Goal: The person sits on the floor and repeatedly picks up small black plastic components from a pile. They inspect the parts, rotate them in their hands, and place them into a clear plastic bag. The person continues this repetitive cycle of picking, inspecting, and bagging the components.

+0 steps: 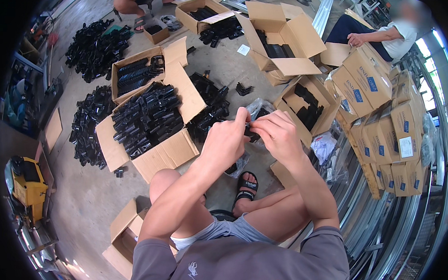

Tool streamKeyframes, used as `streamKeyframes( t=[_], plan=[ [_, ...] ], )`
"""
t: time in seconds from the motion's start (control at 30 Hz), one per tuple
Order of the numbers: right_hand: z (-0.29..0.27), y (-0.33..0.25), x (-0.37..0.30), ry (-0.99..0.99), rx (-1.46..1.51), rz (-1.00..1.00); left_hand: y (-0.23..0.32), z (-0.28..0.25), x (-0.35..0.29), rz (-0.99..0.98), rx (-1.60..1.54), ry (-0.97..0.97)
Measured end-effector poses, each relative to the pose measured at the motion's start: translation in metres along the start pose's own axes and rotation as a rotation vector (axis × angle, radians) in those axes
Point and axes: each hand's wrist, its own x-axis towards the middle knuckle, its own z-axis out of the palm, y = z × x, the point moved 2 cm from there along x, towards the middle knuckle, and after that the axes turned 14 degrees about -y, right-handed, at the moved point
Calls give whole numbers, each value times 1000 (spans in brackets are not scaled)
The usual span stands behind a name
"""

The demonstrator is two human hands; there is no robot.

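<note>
An open cardboard box (150, 125) of black plastic fittings sits at ten o'clock from the left hand (227, 140) and right hand (278, 134), both pinching a small black part (252, 134), long axis hidden.

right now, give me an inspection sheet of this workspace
surface: bare concrete floor.
job's things: small black plastic part pinched between both hands; clear bag just behind.
clutter: open carton of black parts, loose black piles, stacked sealed cartons.
hands: left hand and right hand meet on the part.
cables: nothing seen.
surroundings: seated person at upper right, metal rails, yellow machine.
</note>
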Motion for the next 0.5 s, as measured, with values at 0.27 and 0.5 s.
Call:
streamKeyframes(
  t=[0.27, 0.5],
  plan=[
    [-4, 1, -3, 106, 9, 29, -1, -2, -1, -14, -74, -5],
    [6, 25, -37, 534, 298, 506, -1, -32, 3, -225, -384, 110]
  ],
)
